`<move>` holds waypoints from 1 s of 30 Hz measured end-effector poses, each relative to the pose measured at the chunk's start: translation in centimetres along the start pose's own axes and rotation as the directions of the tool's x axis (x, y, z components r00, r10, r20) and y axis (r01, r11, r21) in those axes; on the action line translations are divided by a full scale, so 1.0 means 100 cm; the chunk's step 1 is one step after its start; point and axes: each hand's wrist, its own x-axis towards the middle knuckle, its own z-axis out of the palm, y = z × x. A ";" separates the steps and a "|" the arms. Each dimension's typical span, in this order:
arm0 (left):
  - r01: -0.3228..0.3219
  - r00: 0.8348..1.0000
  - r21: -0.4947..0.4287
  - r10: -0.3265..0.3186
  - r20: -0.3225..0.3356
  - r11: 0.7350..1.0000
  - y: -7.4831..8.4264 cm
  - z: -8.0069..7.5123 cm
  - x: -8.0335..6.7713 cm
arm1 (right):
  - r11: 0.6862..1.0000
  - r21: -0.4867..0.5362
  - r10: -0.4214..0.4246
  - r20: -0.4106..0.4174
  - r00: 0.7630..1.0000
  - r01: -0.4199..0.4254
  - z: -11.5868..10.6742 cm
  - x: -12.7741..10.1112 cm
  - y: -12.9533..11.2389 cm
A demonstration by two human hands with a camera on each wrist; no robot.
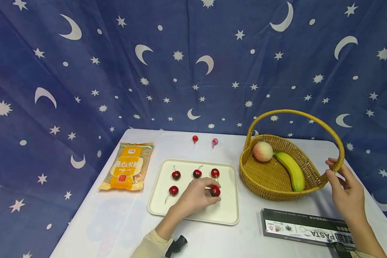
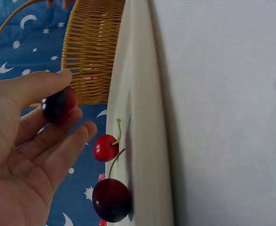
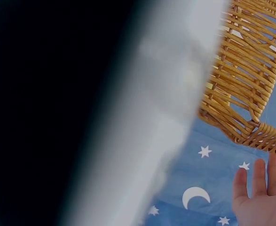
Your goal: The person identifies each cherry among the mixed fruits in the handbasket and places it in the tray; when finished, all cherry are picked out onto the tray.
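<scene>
Backdrop: blue cloth (image 1: 187, 71) w/ white moons & stars, hung behind and draped round a white table (image 1: 93, 222).

1. Cream tray (image 1: 227, 211), table centre. Holds four loose cherries: three in a row along its 12 o'clock edge (image 1: 176, 175) (image 1: 197, 173) (image 1: 215, 173), one at 9 o'clock (image 1: 173, 190).
2. Your left hand (image 1: 195, 199): forearm comes in from 6 o'clock, palm down over the tray's 3 o'clock half, fingers curled. Thumb & fingertips pinch a dark red cherry (image 1: 215, 191); left wrist view shows it (image 2: 59, 104) held between thumb tip and index finger, the other fingers loosely bent below it.
3. Wicker basket (image 1: 261, 179), 3 o'clock of tray, hoop handle upright. Inside: peach (image 1: 262, 151) at 11 o'clock, banana (image 1: 291, 170) just beside it, running toward 5 o'clock.
4. Your right hand (image 1: 346, 191): wrist low, hand raised at the basket's 3 o'clock end where the handle meets the rim. Fingers relaxed, slightly spread; fingertips at the handle base, holding nothing. Right wrist view: fingers (image 3: 259, 176) straight, just below the rim, apart from it.
5. Black pasta box (image 1: 306, 227), flat, 6 o'clock of basket.
6. Orange snack bag (image 1: 127, 168), 9 o'clock of tray.
7. Two lollipops, red (image 1: 195, 139) & pink (image 1: 214, 142), 12 o'clock of tray.
</scene>
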 end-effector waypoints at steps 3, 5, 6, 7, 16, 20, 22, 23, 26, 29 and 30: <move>-0.028 1.000 0.182 0.026 0.014 0.983 -0.001 0.006 0.001 | 1.000 -0.001 0.004 0.002 1.000 -0.004 0.000 0.000 0.000; -0.049 0.999 0.292 0.043 0.026 0.955 -0.001 0.010 0.001 | 1.000 -0.003 0.005 0.005 1.000 -0.005 -0.001 0.000 0.001; -0.058 0.998 0.337 0.050 0.034 0.940 -0.001 0.012 0.001 | 1.000 -0.004 0.006 0.007 1.000 -0.006 -0.001 0.000 0.001; -0.068 0.998 0.376 0.057 0.041 0.924 -0.001 0.013 0.001 | 1.000 -0.004 0.006 0.009 1.000 -0.006 -0.001 0.000 0.001; -0.138 0.990 0.531 0.128 0.055 0.836 0.000 0.020 -0.001 | 1.000 -0.004 0.008 0.013 1.000 -0.008 -0.001 -0.001 -0.001; -0.131 0.991 0.540 0.131 0.038 0.831 0.000 0.019 -0.002 | 1.000 0.005 -0.008 0.018 1.000 0.008 0.001 0.002 -0.001; -0.136 0.990 0.554 0.140 0.037 0.821 0.000 0.018 -0.002 | 1.000 0.007 -0.013 0.018 1.000 0.013 0.001 0.002 0.001; -0.139 0.989 0.557 0.143 0.036 0.819 0.001 0.018 -0.003 | 1.000 0.006 -0.017 0.019 1.000 0.017 0.000 0.002 0.001; -0.142 0.988 0.549 0.153 0.026 0.824 0.002 0.017 -0.005 | 0.999 -0.014 -0.040 0.019 0.999 0.041 -0.001 0.000 0.002; -0.144 0.986 0.490 0.169 -0.007 0.860 0.002 0.011 -0.009 | 0.999 -0.010 -0.044 -0.033 0.998 0.044 -0.002 -0.006 -0.001; -0.149 0.983 0.459 0.180 -0.024 0.876 0.001 0.008 -0.011 | 0.998 -0.007 -0.057 -0.067 0.996 0.056 -0.002 -0.010 -0.003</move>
